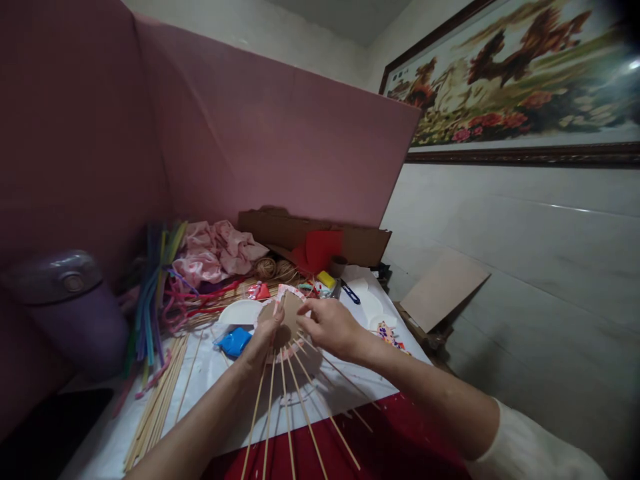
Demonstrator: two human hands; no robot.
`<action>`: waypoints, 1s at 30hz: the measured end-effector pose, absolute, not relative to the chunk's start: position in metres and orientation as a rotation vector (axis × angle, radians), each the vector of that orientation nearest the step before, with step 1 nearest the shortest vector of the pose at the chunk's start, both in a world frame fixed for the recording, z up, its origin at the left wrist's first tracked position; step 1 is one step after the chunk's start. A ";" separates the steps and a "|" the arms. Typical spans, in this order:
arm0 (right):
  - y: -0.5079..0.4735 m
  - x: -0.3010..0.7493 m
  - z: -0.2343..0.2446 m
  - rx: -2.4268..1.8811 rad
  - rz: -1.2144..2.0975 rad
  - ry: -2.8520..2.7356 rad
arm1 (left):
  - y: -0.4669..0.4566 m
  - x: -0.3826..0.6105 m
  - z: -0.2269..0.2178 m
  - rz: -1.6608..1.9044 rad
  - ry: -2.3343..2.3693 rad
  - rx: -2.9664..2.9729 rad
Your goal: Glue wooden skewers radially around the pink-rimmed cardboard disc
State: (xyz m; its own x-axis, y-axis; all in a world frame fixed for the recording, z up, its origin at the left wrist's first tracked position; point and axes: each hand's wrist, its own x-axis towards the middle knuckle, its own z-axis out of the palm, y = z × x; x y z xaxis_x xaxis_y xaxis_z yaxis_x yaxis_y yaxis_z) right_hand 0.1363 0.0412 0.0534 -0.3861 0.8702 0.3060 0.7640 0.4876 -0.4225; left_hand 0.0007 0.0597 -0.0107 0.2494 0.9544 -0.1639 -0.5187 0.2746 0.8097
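- Left hand (pixel 270 330): clamped on disc (pixel 293 310), thumb across its face, near its left side.
- Right hand (pixel 330 325): fingers bent, tips at disc's right side; can't tell from here if they pinch anything.
- Disc: between both hands, plain brown face, pink-and-white rim.
- Sticks (pixel 287 413): fan out from disc's lower edge, below and between the hands, spreading toward the person.
- Blue bag (pixel 235 342): just left of left hand.
- White plate (pixel 240 311): beyond blue bag, left of left hand, partly hidden.
- Red packet (pixel 259 291): past left hand.
- Loose sticks (pixel 157 407): bundle lying left of left hand, near left forearm.
- Pipe cleaners (pixel 149 307): farther left of left hand, mixed colours.
- Pink cloth (pixel 220 250): crumpled, well beyond left hand.
- Twine (pixel 265 268): ball beyond both hands, beside pink cloth.
- Yellow block (pixel 326 279): past right hand.
- Cutter (pixel 350 292): dark blue, just beyond right hand.
- Patterned scrap (pixel 390 335): right of right hand, on white sheet (pixel 200 387).
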 end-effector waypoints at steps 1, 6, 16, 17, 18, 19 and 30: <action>0.045 0.129 0.051 -1.372 0.347 -2.250 | 0.061 0.000 -0.012 1.099 0.759 0.707; 0.066 0.107 0.040 -1.396 0.795 -2.199 | 0.064 -0.004 -0.016 1.012 0.803 0.728; 0.061 0.134 0.054 -1.215 1.269 -1.778 | 0.067 0.002 -0.028 1.052 0.850 0.768; 0.060 0.137 0.058 -1.233 1.250 -1.750 | 0.067 0.002 -0.029 1.064 0.870 0.754; 0.059 0.140 0.063 -1.241 1.227 -1.728 | 0.067 0.002 -0.029 1.072 0.884 0.742; 0.059 0.145 0.068 -1.234 1.199 -1.712 | 0.068 0.001 -0.029 1.079 0.896 0.729; 0.033 0.230 0.132 -1.000 0.648 -1.426 | 0.070 -0.009 -0.017 1.132 0.853 0.550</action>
